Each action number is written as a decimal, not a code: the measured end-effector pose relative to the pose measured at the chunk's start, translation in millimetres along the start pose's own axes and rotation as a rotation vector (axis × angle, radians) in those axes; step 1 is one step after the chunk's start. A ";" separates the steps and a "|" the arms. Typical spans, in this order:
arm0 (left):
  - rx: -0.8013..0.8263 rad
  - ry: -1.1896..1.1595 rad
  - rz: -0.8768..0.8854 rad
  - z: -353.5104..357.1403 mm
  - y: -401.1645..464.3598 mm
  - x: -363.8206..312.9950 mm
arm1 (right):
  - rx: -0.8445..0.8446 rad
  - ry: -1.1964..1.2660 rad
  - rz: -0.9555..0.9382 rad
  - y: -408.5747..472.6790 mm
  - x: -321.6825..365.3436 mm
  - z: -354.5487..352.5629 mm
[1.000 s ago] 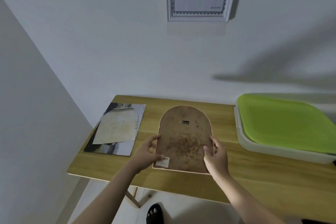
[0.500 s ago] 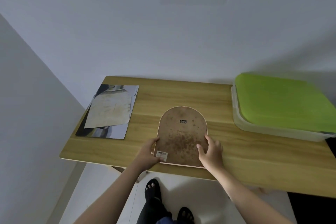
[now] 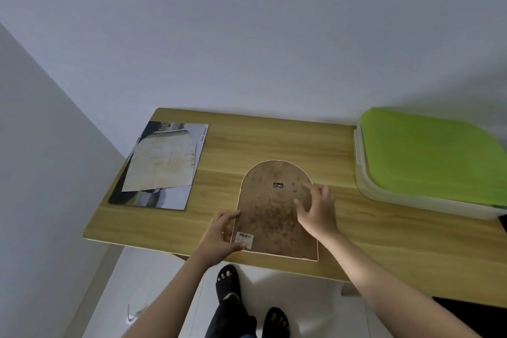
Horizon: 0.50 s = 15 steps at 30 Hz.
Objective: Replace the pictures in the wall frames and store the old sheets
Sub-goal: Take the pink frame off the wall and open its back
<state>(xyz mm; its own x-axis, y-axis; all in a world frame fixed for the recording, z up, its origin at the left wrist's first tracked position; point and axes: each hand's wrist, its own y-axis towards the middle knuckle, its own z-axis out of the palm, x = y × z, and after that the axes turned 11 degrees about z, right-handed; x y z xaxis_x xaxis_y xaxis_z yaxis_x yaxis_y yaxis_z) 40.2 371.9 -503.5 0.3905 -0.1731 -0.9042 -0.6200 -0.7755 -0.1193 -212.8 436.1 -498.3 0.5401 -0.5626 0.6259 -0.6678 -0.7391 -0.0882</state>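
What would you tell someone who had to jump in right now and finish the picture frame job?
Left hand: grips the arched frame's lower left edge, thumb by the barcode sticker.
Right hand: open, fingers spread over the frame's back.
The frame lies face down on the wooden table. Two sheets lie stacked at the table's left; the green-lidded box sits right, closed.
Done: frame is off the wall.
Left: open the back, swap the picture, rehang, store old sheets.
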 end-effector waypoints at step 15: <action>0.006 0.044 0.072 -0.3 0.0 14.3 | 0.412 -0.393 -0.031 103.2 58.1 6.7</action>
<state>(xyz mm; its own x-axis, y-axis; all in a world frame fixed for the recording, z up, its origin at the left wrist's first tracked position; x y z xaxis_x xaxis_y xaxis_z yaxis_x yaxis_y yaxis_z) 46.0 369.2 -516.4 0.3742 -0.2551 -0.8916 -0.6517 -0.7563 -0.0571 -246.9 324.7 -476.2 0.7589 -0.5754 0.3050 -0.4361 -0.7969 -0.4181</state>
